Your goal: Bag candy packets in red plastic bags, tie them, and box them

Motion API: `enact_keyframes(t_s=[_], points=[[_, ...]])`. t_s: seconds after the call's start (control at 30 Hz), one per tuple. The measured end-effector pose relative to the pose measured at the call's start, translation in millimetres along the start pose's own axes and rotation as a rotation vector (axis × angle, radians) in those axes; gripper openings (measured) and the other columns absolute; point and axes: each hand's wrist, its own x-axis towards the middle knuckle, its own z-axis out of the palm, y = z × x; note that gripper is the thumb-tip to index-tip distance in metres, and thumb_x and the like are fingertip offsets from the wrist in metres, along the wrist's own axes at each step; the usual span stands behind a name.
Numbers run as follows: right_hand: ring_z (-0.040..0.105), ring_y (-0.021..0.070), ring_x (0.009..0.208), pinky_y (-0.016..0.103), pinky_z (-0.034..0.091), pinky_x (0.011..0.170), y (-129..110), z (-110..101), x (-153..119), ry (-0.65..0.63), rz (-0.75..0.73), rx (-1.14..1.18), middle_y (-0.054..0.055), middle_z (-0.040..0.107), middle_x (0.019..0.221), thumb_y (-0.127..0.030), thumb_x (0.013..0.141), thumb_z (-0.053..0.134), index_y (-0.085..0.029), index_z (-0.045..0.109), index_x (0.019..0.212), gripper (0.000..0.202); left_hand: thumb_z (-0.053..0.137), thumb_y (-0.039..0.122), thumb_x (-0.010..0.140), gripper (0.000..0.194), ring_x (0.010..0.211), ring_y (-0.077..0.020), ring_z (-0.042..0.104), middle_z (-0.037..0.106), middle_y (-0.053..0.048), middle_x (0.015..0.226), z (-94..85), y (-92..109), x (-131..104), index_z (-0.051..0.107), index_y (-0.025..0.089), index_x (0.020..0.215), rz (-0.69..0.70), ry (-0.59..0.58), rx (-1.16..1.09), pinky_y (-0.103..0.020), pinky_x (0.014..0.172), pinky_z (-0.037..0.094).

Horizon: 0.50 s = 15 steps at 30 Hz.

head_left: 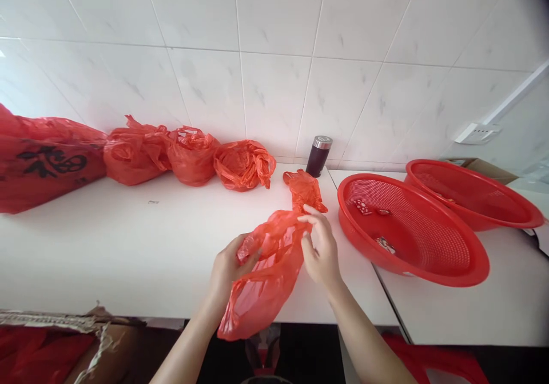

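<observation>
A thin red plastic bag (272,281) hangs partly over the table's front edge between my hands. My left hand (231,264) grips its left side, with the fingers reaching into the folds. Beside the bag's upper right part is my right hand (318,246), its fingers apart and the fingertips at the plastic; I see nothing gripped in it. Just beyond lies a crumpled red bag (305,188), near a dark bottle (318,156) with a silver lid.
Along the wall stand several filled red bags (191,158) and a large red bag (51,158) with black lettering. On the right, two red baskets (412,229) hold a few small packets. An open carton (111,349) is at the lower left.
</observation>
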Motion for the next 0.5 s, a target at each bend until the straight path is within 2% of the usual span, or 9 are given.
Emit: enact_keyframes(t_s=[0.03, 0.07, 0.17, 0.27, 0.3, 0.37, 0.43, 0.5], points=[[0.05, 0.0237, 0.122, 0.046, 0.038, 0.104, -14, -2, -2, -0.031, -0.073, -0.019, 0.007, 0.057, 0.127, -0.016, 0.084, 0.042, -0.027, 0.058, 0.106, 0.029, 0.057, 0.041, 0.082, 0.023, 0.068, -0.0163, 0.061, 0.069, 0.0, 0.078, 0.5, -1, 1, 0.065, 0.023, 0.095, -0.015, 0.036, 0.034, -0.026, 0.065, 0.045], [0.054, 0.0232, 0.116, 0.044, 0.041, 0.1, -27, -3, -6, -0.113, -0.143, -0.013, 0.007, 0.06, 0.12, -0.016, 0.085, 0.043, -0.029, 0.058, 0.107, 0.029, 0.056, 0.044, 0.083, 0.024, 0.062, -0.0148, 0.057, 0.066, 0.002, 0.071, 0.4, 0, 1, 0.065, 0.022, 0.088, -0.022, 0.063, 0.048, -0.025, 0.061, 0.043], [0.063, 0.0205, 0.089, 0.037, 0.047, 0.084, -50, 2, -16, -0.499, -0.279, -0.05, 0.005, 0.068, 0.093, -0.017, 0.089, 0.042, -0.028, 0.06, 0.104, 0.026, 0.051, 0.054, 0.085, 0.039, 0.056, -0.0141, 0.054, 0.062, 0.001, 0.06, -2.6, 3, 3, 0.064, 0.019, 0.072, -0.068, 0.105, -0.048, -0.024, 0.056, 0.04], [0.061, 0.0194, 0.068, 0.033, 0.045, 0.069, -33, 10, -23, -0.786, -0.208, -0.343, 0.003, 0.065, 0.069, -0.017, 0.082, 0.053, -0.023, 0.063, 0.083, 0.013, 0.05, 0.062, 0.082, 0.052, 0.063, -0.0181, 0.061, 0.065, -0.003, 0.062, -13.3, -7, 13, 0.067, 0.015, 0.071, -0.217, 0.127, -0.335, -0.026, 0.06, 0.046], [0.059, 0.0185, 0.061, 0.031, 0.043, 0.064, -22, 9, -23, -0.886, -0.141, -0.438, 0.001, 0.063, 0.062, -0.014, 0.075, 0.059, -0.023, 0.063, 0.074, 0.01, 0.051, 0.064, 0.08, 0.054, 0.065, -0.0192, 0.062, 0.066, -0.005, 0.064, -18.8, -15, 18, 0.067, 0.014, 0.072, -0.287, 0.156, -0.451, -0.027, 0.062, 0.048], [0.055, 0.0163, 0.052, 0.027, 0.037, 0.054, -1, 3, -20, -1.065, -0.009, -0.571, -0.001, 0.058, 0.052, -0.004, 0.059, 0.065, -0.022, 0.059, 0.059, 0.019, 0.053, 0.066, 0.077, 0.055, 0.065, -0.0198, 0.063, 0.067, -0.006, 0.068, -31.3, -32, 25, 0.067, 0.012, 0.077, -0.427, 0.241, -0.623, -0.029, 0.062, 0.05], [0.055, 0.0164, 0.051, 0.026, 0.031, 0.05, 11, -6, -14, -1.132, 0.033, -0.656, -0.001, 0.057, 0.05, 0.0, 0.055, 0.063, -0.022, 0.057, 0.054, 0.023, 0.052, 0.063, 0.078, 0.053, 0.071, -0.0201, 0.065, 0.068, -0.007, 0.082, -42.0, -44, 26, 0.066, 0.014, 0.092, -0.463, 0.315, -0.65, -0.031, 0.063, 0.052], [0.059, 0.0192, 0.058, 0.027, 0.032, 0.051, 13, -12, -6, -1.073, -0.038, -0.707, 0.002, 0.063, 0.059, -0.006, 0.064, 0.063, -0.022, 0.061, 0.062, 0.016, 0.051, 0.055, 0.083, 0.045, 0.089, -0.022, 0.065, 0.066, -0.009, 0.105, -46.8, -41, 17, 0.061, 0.02, 0.109, -0.319, 0.443, -0.526, -0.035, 0.075, 0.053]])
